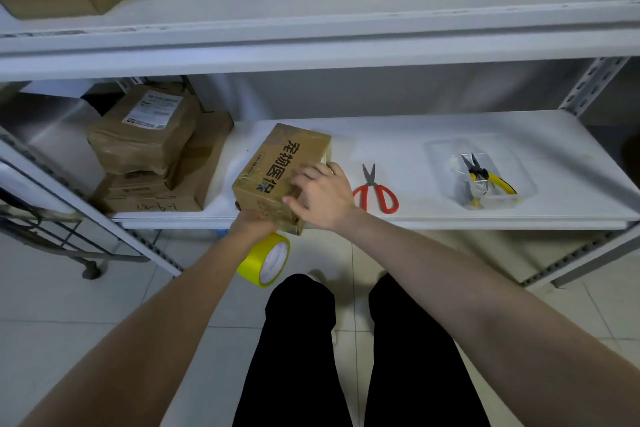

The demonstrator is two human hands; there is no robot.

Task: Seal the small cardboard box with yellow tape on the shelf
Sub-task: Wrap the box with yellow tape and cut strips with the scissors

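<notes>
The right hand [320, 192] is lying flat, fingers loosely spread, on the near right corner of the small cardboard box [277, 166], while the left hand [252, 222] is gripping the yellow tape roll [265, 262] just below the shelf [398, 135] edge. The box is sitting askew at the shelf's front, left of red scissors [375, 189]. It is looking light, stiff and slick, probably best steadied by pressing its top.

Pale floor tiles [104, 340] are laid beneath a white rack [311, 52] (slotted uprights); a wheeled cart [91, 269] is parked left of it.
</notes>
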